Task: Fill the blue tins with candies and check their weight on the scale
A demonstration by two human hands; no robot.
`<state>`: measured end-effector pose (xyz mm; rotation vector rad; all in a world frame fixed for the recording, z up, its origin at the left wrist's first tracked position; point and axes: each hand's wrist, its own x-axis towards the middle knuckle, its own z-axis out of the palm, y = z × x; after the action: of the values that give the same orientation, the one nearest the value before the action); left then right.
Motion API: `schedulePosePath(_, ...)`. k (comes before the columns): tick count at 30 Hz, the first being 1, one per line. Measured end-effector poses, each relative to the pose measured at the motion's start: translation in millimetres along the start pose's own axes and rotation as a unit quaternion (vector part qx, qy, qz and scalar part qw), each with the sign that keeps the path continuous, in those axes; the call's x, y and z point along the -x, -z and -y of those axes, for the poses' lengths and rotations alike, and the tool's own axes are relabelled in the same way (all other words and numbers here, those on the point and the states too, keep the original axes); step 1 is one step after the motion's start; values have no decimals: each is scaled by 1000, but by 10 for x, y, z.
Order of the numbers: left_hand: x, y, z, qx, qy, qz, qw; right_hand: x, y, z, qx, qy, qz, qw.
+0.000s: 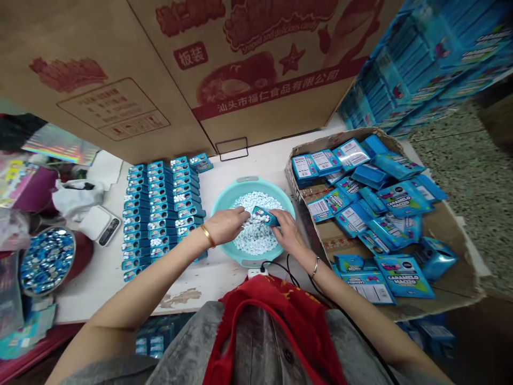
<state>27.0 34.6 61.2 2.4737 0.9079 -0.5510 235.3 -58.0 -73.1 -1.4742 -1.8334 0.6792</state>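
Note:
A turquoise plastic basin [218,206] full of small white candies [256,243] stands on the table in front of me. Over it, my right hand [289,231] grips a small blue candy box [262,215], tilted, with white pieces showing at its open end. My left hand [227,225] is at the basin's left side, its fingers pinched together close to the box's open end. Whatever those fingers hold is too small or hidden to make out.
Rows of upright blue boxes [160,214] stand left of the basin. Flattened blue cartons [401,198] fill a cut-down cardboard box [452,299] on the right. Large cartons [256,115] wall off the back. Farther left are a scale [108,230] and a tub of blue wrapped pieces [48,262].

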Motion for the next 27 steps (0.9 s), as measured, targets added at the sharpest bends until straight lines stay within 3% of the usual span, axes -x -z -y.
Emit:
schedulePosePath(3,-36,180,-305,-89,45,22,995,34,-58,-4,-9,-3,2,1000)
schedulePosePath(6,-22,287,-528,-112,46,4,993,62,-92,-23,-26,-14,-8,1000)
schedulePosePath(8,-6,294,-531,-106,33,-13,994,72,-94,-38,-37,-23,-17,999)
schedulePosePath(10,-25,217,-382,-93,41,-44,994,74,-78,-56,-44,-37,-27,998)
schedulePosePath(13,-191,-97,37,-59,102,-94,989,65,-28,-97,-50,-66,-58,995)
schedulePosePath(16,-505,-586,409,-7,140,-79,987,39,20,-143,-67,-103,-91,988)
schedulePosePath(18,-714,-917,503,16,138,-68,988,17,39,-164,-79,-123,-101,984)
schedulePosePath(22,-925,-1406,349,75,91,-55,991,-10,53,-180,-102,-144,-108,978)
schedulePosePath(27,-852,-1730,21,173,28,-40,984,-23,87,-181,-128,-162,-124,971)
